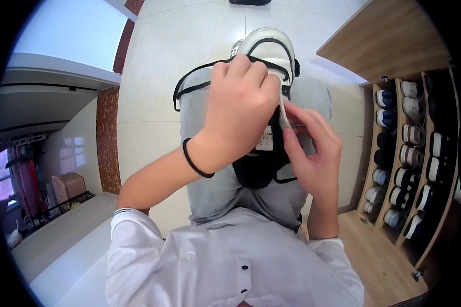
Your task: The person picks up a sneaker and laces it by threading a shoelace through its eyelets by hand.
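Note:
A white sneaker (269,48) with black trim is over my lap, its toe pointing away from me. A black shoelace (177,92) hangs in a long loop out to the left. My left hand (243,105), with a black band on its wrist, is closed over the lacing area; its fingertips are mostly hidden. My right hand (312,146) pinches the pale edge of the shoe's opening between thumb and fingers. Between the hands a white printed label (265,139) shows against the dark lining. Grey trousers (215,192) lie beneath the shoe.
On the right, an open wooden shoe cabinet (398,138) holds several pairs of shoes; its upper door (389,38) juts over the floor. A dark object (249,2) lies on the tiled floor at the top edge. At left is a ledge (66,225) with a brown box (69,188) beyond.

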Demonstrator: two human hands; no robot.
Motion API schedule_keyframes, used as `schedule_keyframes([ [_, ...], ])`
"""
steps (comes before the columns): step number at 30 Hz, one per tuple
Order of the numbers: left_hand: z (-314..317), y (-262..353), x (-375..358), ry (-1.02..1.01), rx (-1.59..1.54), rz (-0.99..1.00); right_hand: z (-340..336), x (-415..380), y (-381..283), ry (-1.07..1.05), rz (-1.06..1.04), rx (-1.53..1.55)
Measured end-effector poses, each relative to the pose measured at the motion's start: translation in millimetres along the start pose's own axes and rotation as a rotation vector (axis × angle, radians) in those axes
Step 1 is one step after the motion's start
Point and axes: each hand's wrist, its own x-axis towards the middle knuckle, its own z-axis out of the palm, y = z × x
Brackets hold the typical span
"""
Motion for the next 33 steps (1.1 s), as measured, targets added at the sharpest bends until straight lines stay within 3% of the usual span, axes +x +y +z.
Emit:
schedule_keyframes([
  [8,5,-5,3,0.028,-0.089,0.006,5,-1,6,0.064,-0.036,-0.061],
  [17,-47,1,-17,-0.189,-0.335,-0.08,8,-1,6,0.093,-0.027,-0.058],
  [22,-66,-6,-34,-0.506,-0.781,-0.285,12,2,3,0.121,-0.088,-0.062],
  [25,-76,-10,-37,-0.598,-0.864,-0.401,11,2,0,0.074,-0.078,-0.119],
  [28,-80,-7,-48,-0.574,-0.937,-0.321,13,1,-2,0.081,-0.079,-0.123],
  [33,-81,-5,-60,-0.564,-0.97,-0.356,13,2,-6,0.028,-0.12,-0.211],
])
